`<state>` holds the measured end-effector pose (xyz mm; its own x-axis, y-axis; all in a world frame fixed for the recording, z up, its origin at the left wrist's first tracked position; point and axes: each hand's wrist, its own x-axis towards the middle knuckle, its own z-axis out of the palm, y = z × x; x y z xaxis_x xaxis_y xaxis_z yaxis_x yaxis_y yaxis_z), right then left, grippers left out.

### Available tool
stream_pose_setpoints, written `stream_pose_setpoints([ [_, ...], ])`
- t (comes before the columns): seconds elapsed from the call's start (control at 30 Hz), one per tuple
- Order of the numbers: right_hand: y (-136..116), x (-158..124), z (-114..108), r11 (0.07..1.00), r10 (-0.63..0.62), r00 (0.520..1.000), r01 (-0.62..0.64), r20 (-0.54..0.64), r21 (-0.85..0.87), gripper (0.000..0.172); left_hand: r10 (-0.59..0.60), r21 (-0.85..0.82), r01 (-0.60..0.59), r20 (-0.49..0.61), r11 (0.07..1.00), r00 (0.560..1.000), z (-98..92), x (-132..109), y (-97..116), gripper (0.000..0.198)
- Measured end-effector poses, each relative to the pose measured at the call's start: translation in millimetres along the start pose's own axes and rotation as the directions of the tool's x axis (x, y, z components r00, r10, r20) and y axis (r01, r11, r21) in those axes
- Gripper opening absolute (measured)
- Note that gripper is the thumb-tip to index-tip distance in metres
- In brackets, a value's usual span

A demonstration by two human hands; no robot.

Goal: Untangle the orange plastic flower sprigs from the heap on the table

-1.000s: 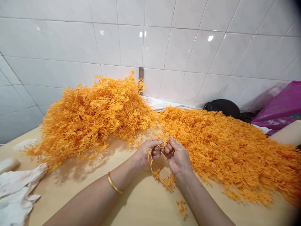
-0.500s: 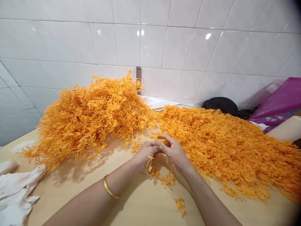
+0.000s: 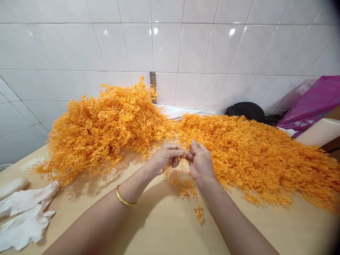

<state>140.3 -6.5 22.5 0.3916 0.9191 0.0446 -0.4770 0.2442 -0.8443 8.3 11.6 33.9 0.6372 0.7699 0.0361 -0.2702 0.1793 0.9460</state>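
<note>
Pinching a strand (image 3: 167, 172), the left hand (image 3: 164, 158) is nearly closed; the right hand (image 3: 201, 163), curled, contents blurred, has pulled away toward three o'clock.

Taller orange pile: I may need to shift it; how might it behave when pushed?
The taller pile is probably light for its bulk, given thin, loosely heaped branches. Being tangled, they would likely snag and drag together.

Glossy tiles (image 3: 196, 46) gleam on the far side. The orange pile (image 3: 106, 124) at left looks to me like rough plastic; the tabletop (image 3: 164, 230), smooth, wood-like; the bangle (image 3: 123, 200), shiny metal. Near left, white cloth (image 3: 25, 228) looks matt.
</note>
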Motion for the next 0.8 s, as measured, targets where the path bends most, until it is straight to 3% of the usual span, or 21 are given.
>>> stream_pose_setpoints([
  [0.1, -25.6, 12.3, -27.7, 0.995, -0.029, 0.988, 0.015, -0.149, -0.096, 0.033, 0.090, 0.066, -0.089, -0.013, 0.994, 0.996, -8.1, -11.5, 31.3, 0.016],
  [0.17, -40.7, 9.8, -42.9, 0.931, -0.112, 0.993, 0.092, -0.037, -0.353, 0.026, 0.213, 0.098, -0.206, -0.072, 0.974, 0.974, -16.8, -14.2, 51.1, 0.014],
  [0.23, -47.9, -4.9, -51.8, 0.736, -0.168, 0.980, 0.200, 0.111, -0.647, 0.017, 0.272, 0.080, -0.265, -0.096, 0.961, 0.957, -22.9, -12.4, 65.6, 0.011],
  [0.3, -45.0, -29.2, -56.4, 0.471, -0.185, 0.937, 0.350, 0.297, -0.810, 0.012, 0.267, 0.058, -0.263, -0.097, 0.963, 0.959, -23.3, -7.9, 74.5, 0.009],
  [0.4, -24.9, -69.4, -62.2, 0.174, -0.079, 0.800, 0.598, 0.595, -0.782, 0.024, 0.228, 0.088, -0.221, -0.080, 0.971, 0.970, -13.3, 0.4, 85.3, 0.008],
  [0.53, 7.5, -90.0, -72.0, -0.083, 0.167, 0.652, 0.757, 0.740, -0.648, 0.037, 0.239, 0.194, -0.216, -0.101, 0.957, 0.966, 9.9, 14.3, 112.2, 0.011],
  [0.6, 17.5, -79.4, -76.1, -0.240, 0.138, 0.654, 0.751, 0.744, -0.616, 0.037, 0.286, 0.233, -0.246, -0.159, 0.941, 0.945, 22.8, 22.3, 132.0, 0.013],
  [0.7, 21.6, -53.8, -78.4, -0.458, -0.047, 0.720, 0.600, 0.692, -0.656, 0.032, 0.385, 0.269, -0.322, -0.231, 0.908, 0.893, 41.7, 32.9, 163.0, 0.015],
  [0.8, 17.4, -40.8, -74.0, -0.483, -0.146, 0.732, 0.535, 0.666, -0.693, 0.030, 0.463, 0.297, -0.388, -0.254, 0.873, 0.849, 58.6, 41.0, 188.1, 0.014],
])
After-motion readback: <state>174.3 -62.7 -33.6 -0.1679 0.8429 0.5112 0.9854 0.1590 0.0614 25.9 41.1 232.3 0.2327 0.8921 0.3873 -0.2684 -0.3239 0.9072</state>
